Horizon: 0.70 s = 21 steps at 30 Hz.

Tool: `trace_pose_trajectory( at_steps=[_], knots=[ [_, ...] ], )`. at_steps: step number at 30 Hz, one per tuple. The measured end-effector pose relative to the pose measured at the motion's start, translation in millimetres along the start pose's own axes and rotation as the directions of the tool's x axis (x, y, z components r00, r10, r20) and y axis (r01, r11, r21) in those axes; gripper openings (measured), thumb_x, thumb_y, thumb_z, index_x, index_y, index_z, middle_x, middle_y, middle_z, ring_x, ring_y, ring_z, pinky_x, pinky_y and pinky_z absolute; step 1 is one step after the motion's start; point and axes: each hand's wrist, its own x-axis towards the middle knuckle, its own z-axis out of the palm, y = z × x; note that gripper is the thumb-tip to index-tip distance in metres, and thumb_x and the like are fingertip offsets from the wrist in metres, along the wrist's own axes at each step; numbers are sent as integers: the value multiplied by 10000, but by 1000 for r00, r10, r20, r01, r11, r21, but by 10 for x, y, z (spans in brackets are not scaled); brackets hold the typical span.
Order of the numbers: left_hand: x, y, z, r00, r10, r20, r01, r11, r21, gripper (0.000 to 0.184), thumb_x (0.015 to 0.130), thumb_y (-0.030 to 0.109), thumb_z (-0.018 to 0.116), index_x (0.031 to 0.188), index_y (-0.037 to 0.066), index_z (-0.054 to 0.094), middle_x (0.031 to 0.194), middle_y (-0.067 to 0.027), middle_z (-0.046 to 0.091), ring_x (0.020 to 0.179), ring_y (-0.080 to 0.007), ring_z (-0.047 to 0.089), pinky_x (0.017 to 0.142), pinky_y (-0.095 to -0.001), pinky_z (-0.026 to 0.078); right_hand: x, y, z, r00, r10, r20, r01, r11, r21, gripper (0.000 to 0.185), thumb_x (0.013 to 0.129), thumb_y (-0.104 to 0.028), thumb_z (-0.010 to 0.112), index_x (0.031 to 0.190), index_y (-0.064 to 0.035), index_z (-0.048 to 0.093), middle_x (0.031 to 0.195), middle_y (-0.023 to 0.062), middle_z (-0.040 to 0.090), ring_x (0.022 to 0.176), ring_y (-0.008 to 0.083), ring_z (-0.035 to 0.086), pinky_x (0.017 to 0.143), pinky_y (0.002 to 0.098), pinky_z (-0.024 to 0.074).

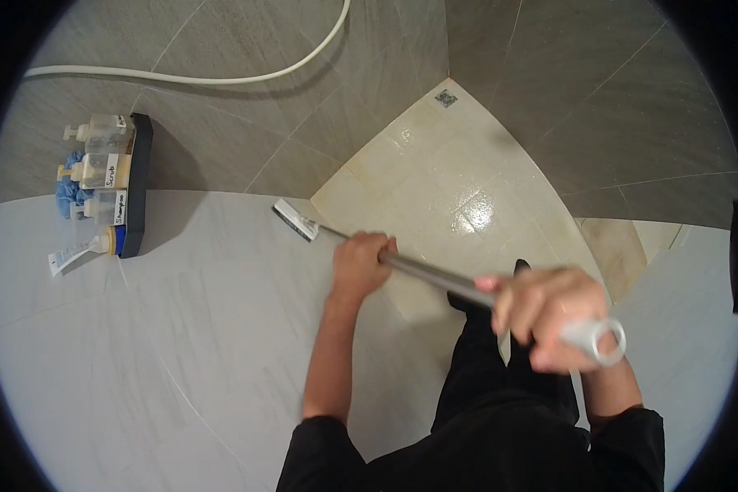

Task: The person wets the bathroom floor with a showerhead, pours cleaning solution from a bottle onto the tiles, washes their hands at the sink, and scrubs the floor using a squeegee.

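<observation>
A long metal pole (435, 275) runs slantwise across the middle of the view. My left hand (362, 264) is wrapped round its far part, close to the head. Higher up, near the white looped end, my right hand (549, 316) grips the same pole and looks slightly blurred. At the pole's far end, a white brush head (296, 220) with a dark edge lies against the pale marbled wall, left of the floor's corner. Whether its edge presses on the wall cannot be told.
A dark shelf (138, 189) at the left holds labelled pump bottles (101, 170), a tube (78, 252) and a blue scrubber (70, 190). A white hose (213, 81) hangs above. The wet tiled floor (435, 180) has a drain (445, 98) in its far corner.
</observation>
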Motion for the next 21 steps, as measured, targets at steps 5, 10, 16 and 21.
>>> trace_pose_trajectory(
  at_steps=[5, 10, 16, 21],
  knots=[
    [465, -883, 531, 996, -29, 85, 28, 1000, 8, 158, 850, 119, 609, 704, 63, 589, 763, -120, 645, 758, -328, 627, 632, -442, 480, 205, 1258, -252, 996, 62, -58, -58, 997, 56, 242, 818, -74, 687, 699, -82, 477, 743, 33, 558, 880, 233, 600, 1005, 457, 417],
    [298, -1706, 1114, 969, -178, 169, 198, 974, -109, 307, 868, 227, 685, 706, 18, 530, 670, -149, 566, 604, -333, 494, 590, -409, 435, 303, 2115, 64, 974, 211, -85, -213, 977, -17, 224, 819, -72, 679, 740, -77, 469, 781, 25, 569, 961, 240, 578, 967, 404, 431],
    [-18, -1829, 1458, 938, -277, 208, 334, 883, -331, 206, 911, 127, 586, 741, 19, 542, 809, -142, 635, 807, -347, 634, 671, -418, 475, 76, 2261, 181, 914, 397, -84, -405, 906, -122, 177, 811, -56, 656, 769, -61, 484, 794, 6, 558, 802, 145, 528, 732, 304, 434],
    [-275, -1405, 1668, 947, -291, 138, 318, 916, -245, 258, 904, 208, 619, 754, 14, 537, 821, -168, 614, 785, -382, 596, 694, -451, 462, -219, 1965, 50, 962, 274, -1, -274, 962, -3, 220, 806, 14, 655, 751, -74, 461, 818, 44, 559, 921, 225, 567, 912, 404, 453]
  ],
)
